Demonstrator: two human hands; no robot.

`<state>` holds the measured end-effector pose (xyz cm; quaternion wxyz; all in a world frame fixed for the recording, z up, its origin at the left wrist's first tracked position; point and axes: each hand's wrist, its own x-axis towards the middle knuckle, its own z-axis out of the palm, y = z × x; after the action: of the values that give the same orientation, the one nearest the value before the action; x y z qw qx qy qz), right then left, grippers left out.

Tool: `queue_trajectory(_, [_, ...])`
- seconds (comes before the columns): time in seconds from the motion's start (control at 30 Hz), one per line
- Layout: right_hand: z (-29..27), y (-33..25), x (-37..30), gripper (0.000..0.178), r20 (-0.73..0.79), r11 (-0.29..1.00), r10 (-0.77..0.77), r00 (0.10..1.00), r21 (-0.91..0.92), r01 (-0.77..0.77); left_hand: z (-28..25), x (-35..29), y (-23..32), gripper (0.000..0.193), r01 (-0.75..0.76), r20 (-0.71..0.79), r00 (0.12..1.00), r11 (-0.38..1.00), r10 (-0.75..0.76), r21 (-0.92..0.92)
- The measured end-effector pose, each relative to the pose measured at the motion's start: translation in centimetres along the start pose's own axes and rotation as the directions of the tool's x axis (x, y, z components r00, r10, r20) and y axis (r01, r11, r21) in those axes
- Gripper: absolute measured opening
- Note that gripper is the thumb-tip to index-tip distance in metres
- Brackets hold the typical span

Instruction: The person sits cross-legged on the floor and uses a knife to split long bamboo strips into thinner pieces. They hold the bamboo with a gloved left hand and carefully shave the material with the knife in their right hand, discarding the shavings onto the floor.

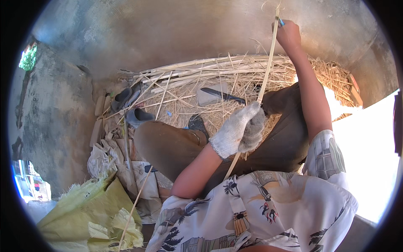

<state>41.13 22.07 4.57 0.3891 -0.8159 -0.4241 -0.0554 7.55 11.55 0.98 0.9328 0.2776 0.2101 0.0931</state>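
A white knitted glove covers my left hand [240, 130], which is closed round a long pale bamboo strip [269, 67]. The strip slants from my lap up to the far wall, and its lower end passes behind my shirt. My bare right hand [289, 35] is stretched far forward at the strip's upper end, fingers curled. A small blue tool [281, 22] pokes out of that fist against the strip; most of it is hidden. Thin curled fibres hang at the strip's tip.
Shavings and split bamboo [201, 67] cover the floor along the wall [168, 33]. A dark-bladed knife [222, 95] lies on a grey block [205, 97] beyond my crossed legs. Grey slippers [138, 116] are at left, near crumpled cloth [105, 155] and a yellow-green woven sack [88, 210].
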Motion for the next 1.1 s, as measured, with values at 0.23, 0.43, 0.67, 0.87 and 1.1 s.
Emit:
queue_trajectory(0.23, [2.6,-4.2,-9.3,0.019,0.121,0.870,-0.491,0.862,0.108,0.481,-0.6,-0.3,2.6,0.026,-0.108,-0.107,0.987,0.991,0.116,0.079])
queue_trajectory(0.43, [2.1,-7.1,-10.3,0.018,0.165,0.752,-0.655,0.737,0.046,0.658,1.1,-0.1,3.7,0.030,-0.257,-0.337,0.907,0.966,0.253,0.034])
queue_trajectory(0.67, [0.7,-5.8,-4.1,0.023,0.067,0.929,-0.359,0.931,-0.069,0.363,-1.1,-0.5,0.5,0.021,-0.161,-0.030,0.987,0.986,0.160,-0.045])
queue_trajectory(0.87, [0.5,-2.3,0.8,0.028,-0.092,0.985,-0.161,0.983,-0.077,0.155,0.8,-0.6,-0.8,0.034,-0.081,-0.175,0.981,0.997,0.080,0.002])
queue_trajectory(1.1, [-1.1,-1.2,2.1,0.028,-0.099,0.995,0.019,0.995,-0.095,-0.028,1.2,-0.1,-0.9,0.036,-0.069,-0.102,0.992,0.997,0.073,0.042])
